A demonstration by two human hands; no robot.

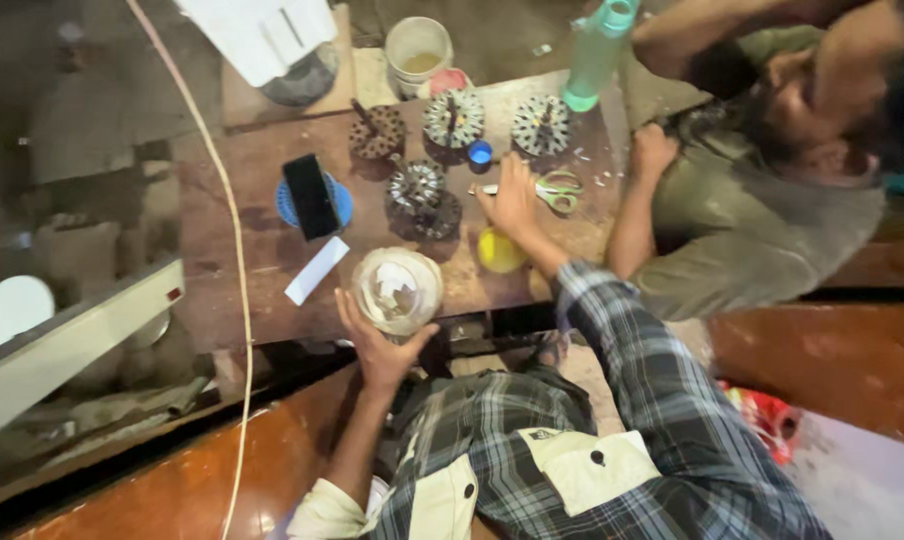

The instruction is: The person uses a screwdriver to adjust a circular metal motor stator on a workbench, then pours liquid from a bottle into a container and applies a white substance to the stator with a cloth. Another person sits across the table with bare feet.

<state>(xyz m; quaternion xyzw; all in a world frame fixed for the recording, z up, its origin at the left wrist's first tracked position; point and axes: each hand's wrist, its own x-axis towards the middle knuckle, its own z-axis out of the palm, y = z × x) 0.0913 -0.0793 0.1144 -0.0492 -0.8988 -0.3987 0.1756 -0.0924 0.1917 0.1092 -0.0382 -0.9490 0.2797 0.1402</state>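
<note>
Down at the near edge of the worktop [262, 170], our left hand [377, 345] cups a clear plastic tub [397, 290] from below, fingers wrapped round its side to steady it. Our right hand [512, 200] lies spread and empty beside the green-handled scissors [552, 188], near the yellow cap [499, 251] and metal rotors [417, 188]

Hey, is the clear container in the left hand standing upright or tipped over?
Upright: the clear container rests on the table, open mouth facing up, left hand cupping its side.
</note>
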